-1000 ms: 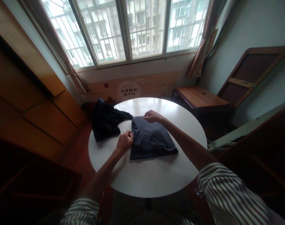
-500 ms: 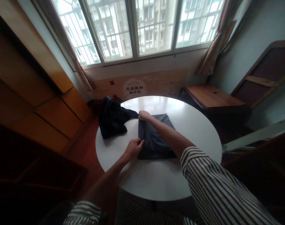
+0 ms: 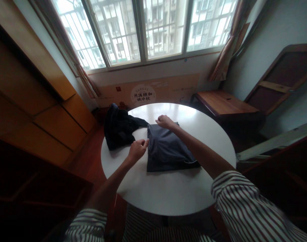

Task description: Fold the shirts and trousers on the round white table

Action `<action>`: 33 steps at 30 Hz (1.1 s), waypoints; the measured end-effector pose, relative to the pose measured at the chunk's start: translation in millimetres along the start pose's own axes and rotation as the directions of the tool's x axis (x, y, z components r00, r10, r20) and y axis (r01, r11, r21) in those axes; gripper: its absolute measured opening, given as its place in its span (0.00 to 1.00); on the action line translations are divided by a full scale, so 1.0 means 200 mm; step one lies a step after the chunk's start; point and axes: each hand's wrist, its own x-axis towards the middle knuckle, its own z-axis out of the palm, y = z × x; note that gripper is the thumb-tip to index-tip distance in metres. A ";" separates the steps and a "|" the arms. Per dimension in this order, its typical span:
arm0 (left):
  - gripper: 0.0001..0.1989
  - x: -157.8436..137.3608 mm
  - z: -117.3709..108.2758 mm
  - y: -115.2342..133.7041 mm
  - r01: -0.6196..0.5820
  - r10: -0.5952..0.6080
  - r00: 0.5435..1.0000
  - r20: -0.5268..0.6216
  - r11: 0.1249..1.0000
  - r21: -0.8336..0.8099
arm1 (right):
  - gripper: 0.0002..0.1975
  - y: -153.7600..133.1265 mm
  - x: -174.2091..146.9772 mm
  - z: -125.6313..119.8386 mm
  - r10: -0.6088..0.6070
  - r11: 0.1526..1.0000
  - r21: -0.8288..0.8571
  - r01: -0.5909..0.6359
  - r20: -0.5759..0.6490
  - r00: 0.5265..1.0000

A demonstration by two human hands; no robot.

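A folded dark grey garment (image 3: 166, 144) lies on the white oval table (image 3: 168, 198), with a pale line near its lower right corner. My left hand (image 3: 138, 149) is closed at the garment's left edge, thumb and finger pressed together against the cloth. Over the far edge of the garment, my right hand (image 3: 165, 121) is curled shut; whatever its fingers hold is hidden. My right forearm crosses the garment's right part and covers some of it. A crumpled black garment (image 3: 119, 131) rests on the table's left side, one narrow end stretching toward the grey one.
Behind the table, a printed cardboard panel (image 3: 173, 89) leans below the barred window (image 3: 163, 30). A low wooden table (image 3: 226, 102) stands at the right rear, near a leaning wooden-framed panel (image 3: 277, 80). Wooden cabinets (image 3: 55, 124) line the left side.
My right hand has moved right, away from the grey garment's far left corner. My left hand has shifted slightly up and left. The grey garment now reaches farther right.
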 end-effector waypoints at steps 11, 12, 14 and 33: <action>0.14 -0.03 0.27 0.49 -0.701 0.662 0.688 0.299 0.712 0.037 | 0.22 0.51 -0.40 -0.01 0.267 0.795 0.517 -0.317 0.171 0.948; 0.15 -0.06 0.32 0.52 -0.737 0.687 0.646 0.332 0.675 0.037 | 0.21 0.50 -0.40 0.00 0.249 0.773 0.562 -0.295 0.159 0.955; 0.14 -0.11 0.40 0.54 -0.772 0.695 0.602 0.393 0.632 0.066 | 0.19 0.50 -0.42 0.01 0.231 0.752 0.599 -0.273 0.149 0.962; 0.14 0.41 0.09 0.27 -0.148 0.147 0.989 -0.020 0.987 -0.060 | 0.29 0.62 -0.26 0.10 0.421 0.753 0.605 -0.258 -0.143 0.896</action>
